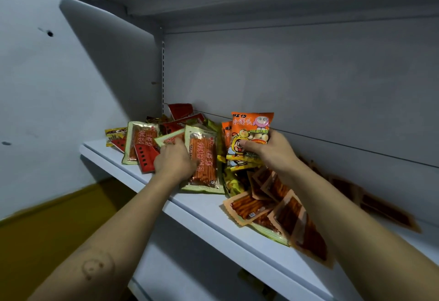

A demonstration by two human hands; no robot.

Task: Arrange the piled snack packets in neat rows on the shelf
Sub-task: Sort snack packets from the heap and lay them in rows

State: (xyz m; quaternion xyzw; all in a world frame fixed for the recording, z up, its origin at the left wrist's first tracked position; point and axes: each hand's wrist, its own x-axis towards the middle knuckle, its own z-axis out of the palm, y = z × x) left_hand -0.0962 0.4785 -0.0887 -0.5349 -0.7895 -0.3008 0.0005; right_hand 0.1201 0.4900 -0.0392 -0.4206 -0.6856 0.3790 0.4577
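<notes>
R hand (268,151) grips an orange packet (251,125) upright at the back of the pile (249,208) on the white shelf (190,210). L hand (174,159) sits on a green-edged stick packet (203,160), cant tell if it's gripping tbh.

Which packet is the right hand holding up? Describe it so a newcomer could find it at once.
On the white shelf, midway along the snack pile, the right hand holds an orange packet upright. Unlike the green-edged packets and brown packets lying around it, it shows a cartoon figure and pale round balls.
</notes>
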